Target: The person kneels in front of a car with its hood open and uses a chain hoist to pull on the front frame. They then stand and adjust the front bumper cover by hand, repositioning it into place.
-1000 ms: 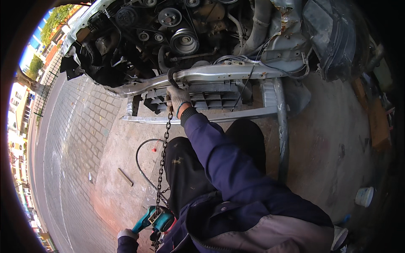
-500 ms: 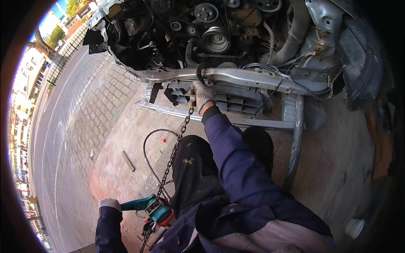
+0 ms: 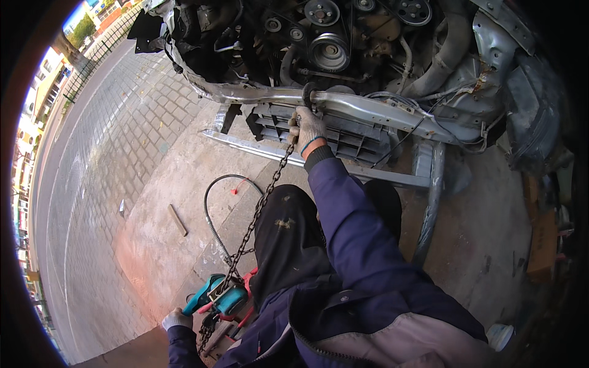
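Note:
My right hand (image 3: 308, 127), in a light knitted glove, is closed around the shank of a dark hook (image 3: 307, 93) at the silver front crossbeam (image 3: 368, 110) of a car. From below that hand a dark chain (image 3: 253, 227) slants down to a teal lever hoist (image 3: 230, 299) beside my knee. My left hand (image 3: 177, 319), gloved too, is closed on the end of the hoist's teal lever (image 3: 199, 299). More chain hangs beneath the hoist, and red bars lie partly hidden behind it.
The bared engine with its pulleys (image 3: 329, 52) fills the far side. Below the beam are a black grille (image 3: 350, 138) and a metal bar (image 3: 392, 176). A hose (image 3: 208, 208) curves over the floor near a short strip (image 3: 178, 221). A cardboard box (image 3: 542, 245) stands right.
My left hand has swung the hoist's lever downward and a little right. My right hand stays at the hook. The whole view has shifted slightly.

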{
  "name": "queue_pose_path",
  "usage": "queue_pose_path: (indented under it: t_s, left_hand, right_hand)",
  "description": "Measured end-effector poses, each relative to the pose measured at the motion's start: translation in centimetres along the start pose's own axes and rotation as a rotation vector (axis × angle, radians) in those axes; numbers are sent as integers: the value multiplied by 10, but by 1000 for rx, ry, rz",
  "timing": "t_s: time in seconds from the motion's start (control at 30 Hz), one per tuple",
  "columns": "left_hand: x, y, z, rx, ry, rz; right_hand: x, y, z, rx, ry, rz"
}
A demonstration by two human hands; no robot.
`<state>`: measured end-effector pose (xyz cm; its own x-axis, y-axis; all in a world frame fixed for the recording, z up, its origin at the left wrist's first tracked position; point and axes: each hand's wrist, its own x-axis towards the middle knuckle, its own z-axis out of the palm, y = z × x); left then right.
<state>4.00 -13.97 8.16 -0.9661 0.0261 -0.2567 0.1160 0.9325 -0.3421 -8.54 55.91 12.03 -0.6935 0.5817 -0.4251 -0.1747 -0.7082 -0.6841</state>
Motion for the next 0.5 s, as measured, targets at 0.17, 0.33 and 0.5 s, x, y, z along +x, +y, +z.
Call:
queue_pose_path:
  t_s: [0.17, 0.33, 0.5]
  left_hand:
    - [40, 0, 1, 48, -310, 87]
    - [76, 22, -94, 391, -565, 227]
    - [121, 112, -228, 685, -494, 628]
  right_hand:
    - [-2, -4, 1, -3, 35, -10]
    - [-2, -5, -2, 4, 7, 1]
    - [1, -4, -3, 18, 1, 35]
